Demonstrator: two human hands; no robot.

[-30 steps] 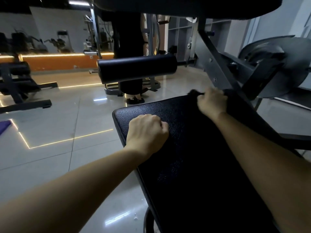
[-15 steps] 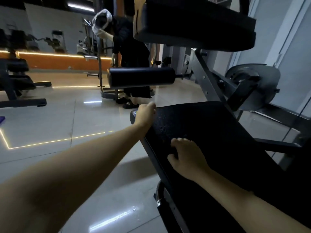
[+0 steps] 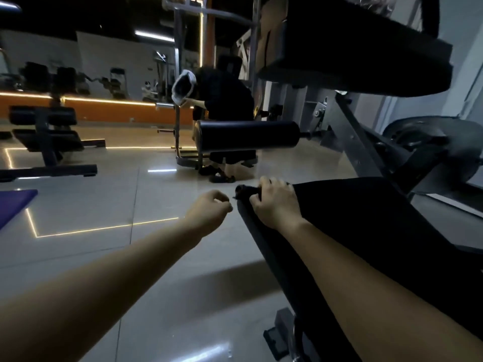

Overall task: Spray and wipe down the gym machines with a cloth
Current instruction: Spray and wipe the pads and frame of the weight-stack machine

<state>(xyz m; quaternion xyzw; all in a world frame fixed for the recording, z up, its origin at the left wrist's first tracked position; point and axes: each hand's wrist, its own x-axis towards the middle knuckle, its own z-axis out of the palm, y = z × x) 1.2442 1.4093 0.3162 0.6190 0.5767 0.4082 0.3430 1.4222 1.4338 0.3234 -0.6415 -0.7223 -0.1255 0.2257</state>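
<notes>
Right hand (image 3: 274,205) pinches cloth (image 3: 244,191) at pad (image 3: 366,218) corner beneath it; left hand (image 3: 209,212) loose, empty. I judge cloth may slide off edge.

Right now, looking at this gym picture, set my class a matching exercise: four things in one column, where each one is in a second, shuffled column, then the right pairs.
Things
1. left hand
2. right hand
3. roller pad
4. purple mat

Places
a. flat on the floor at the left edge
b. gripping the dark cloth at the far end of the seat pad
c. over the floor beside the seat pad, holding nothing
d. horizontal, beyond the seat pad, off the floor

Pairs: 1-c, 2-b, 3-d, 4-a
</notes>
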